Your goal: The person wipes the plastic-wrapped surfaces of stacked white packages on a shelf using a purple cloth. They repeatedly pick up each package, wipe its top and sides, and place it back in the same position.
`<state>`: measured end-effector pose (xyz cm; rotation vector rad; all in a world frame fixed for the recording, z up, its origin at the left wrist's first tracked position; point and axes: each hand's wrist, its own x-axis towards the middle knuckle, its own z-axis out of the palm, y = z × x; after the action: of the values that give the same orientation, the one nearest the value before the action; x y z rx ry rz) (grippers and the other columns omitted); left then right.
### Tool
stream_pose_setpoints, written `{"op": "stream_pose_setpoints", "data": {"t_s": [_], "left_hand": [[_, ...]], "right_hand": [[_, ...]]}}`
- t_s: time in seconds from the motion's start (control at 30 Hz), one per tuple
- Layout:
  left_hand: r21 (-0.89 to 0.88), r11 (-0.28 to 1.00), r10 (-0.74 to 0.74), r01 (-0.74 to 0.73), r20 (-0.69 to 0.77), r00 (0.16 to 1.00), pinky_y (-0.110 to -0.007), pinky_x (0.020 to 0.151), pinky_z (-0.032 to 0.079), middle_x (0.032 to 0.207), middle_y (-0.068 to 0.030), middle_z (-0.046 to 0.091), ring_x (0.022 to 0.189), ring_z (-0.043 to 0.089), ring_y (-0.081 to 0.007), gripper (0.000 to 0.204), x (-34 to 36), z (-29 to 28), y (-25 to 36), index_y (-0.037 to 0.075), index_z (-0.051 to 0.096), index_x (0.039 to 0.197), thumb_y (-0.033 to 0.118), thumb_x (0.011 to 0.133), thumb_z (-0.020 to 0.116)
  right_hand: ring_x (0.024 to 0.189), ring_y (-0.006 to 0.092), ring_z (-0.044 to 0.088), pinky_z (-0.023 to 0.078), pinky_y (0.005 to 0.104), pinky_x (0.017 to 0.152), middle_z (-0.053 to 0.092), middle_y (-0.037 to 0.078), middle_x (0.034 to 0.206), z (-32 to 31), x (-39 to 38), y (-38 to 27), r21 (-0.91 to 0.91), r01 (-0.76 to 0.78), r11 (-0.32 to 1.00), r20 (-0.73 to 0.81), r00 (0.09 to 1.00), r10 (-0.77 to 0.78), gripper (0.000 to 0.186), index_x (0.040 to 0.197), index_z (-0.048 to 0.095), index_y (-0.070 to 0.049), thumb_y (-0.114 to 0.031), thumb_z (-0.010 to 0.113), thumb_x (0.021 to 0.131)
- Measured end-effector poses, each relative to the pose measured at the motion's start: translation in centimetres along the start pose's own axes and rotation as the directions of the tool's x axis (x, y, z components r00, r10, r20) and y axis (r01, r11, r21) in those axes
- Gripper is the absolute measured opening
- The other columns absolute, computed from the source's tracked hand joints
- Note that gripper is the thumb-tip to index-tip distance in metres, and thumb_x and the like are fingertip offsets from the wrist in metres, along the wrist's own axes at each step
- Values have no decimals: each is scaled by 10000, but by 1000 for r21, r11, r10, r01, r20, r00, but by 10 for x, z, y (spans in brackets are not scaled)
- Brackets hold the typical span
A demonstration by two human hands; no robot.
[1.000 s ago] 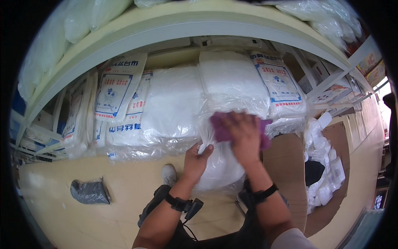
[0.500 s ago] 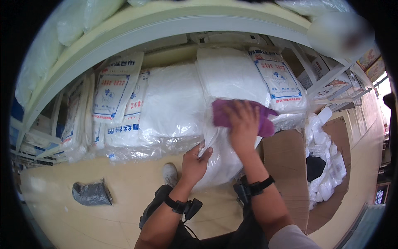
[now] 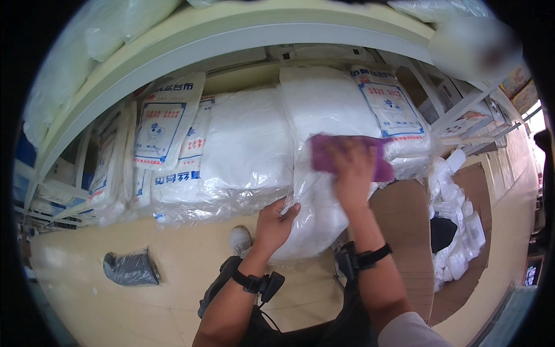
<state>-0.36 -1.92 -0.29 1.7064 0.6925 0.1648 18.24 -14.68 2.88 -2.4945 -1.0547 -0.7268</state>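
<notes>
A crumpled purple cloth (image 3: 324,154) lies under the fingers of my right hand (image 3: 354,176), which holds it against a long, clear-wrapped white plastic package (image 3: 324,104). My right hand is slightly blurred. The package hangs over the front of the shelf, and its lower end (image 3: 315,225) droops toward the floor. Closed on the left edge of that hanging part is my left hand (image 3: 276,225), pinching the plastic film between thumb and fingers. Left of it rests another wrapped white package (image 3: 248,139). A package with blue and red print (image 3: 390,107) lies to the right.
More printed packages (image 3: 159,127) are stacked at the left of the shelf. A pale shelf beam (image 3: 248,37) arches above. At the right stands an open cardboard box (image 3: 400,237) with white plastic bundles (image 3: 457,243). A dark wrapped bundle (image 3: 132,268) lies on the floor.
My right hand and the purple cloth have shifted slightly right over the package. My left hand keeps its pinch on the film. The whole view has moved a little.
</notes>
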Motion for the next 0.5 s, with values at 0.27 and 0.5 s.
{"op": "stream_pose_setpoints", "data": {"t_s": [0.27, 0.5], "left_hand": [[-562, 823, -114, -81, -303, 946, -296, 925, 514, 1172, -130, 723, 1021, 633, -138, 527, 15, -31, 27, -85, 616, 1347, 276, 989, 753], [-301, 952, -41, -51, -292, 956, -328, 922, 510, 1159, -145, 704, 1038, 627, -172, 594, 35, -32, -7, -130, 555, 1357, 352, 1033, 683]], "right_hand": [[1288, 383, 569, 414, 433, 1130, 609, 221, 1354, -32, 3, 45, 503, -327, 800, -341, 775, 532, 625, 1402, 584, 2, 106, 492, 793], [1318, 405, 542, 346, 492, 1184, 582, 206, 1416, -32, 1, -4, 421, -31, 907, -288, 943, 166, 641, 1401, 599, -49, 67, 569, 771]]}}
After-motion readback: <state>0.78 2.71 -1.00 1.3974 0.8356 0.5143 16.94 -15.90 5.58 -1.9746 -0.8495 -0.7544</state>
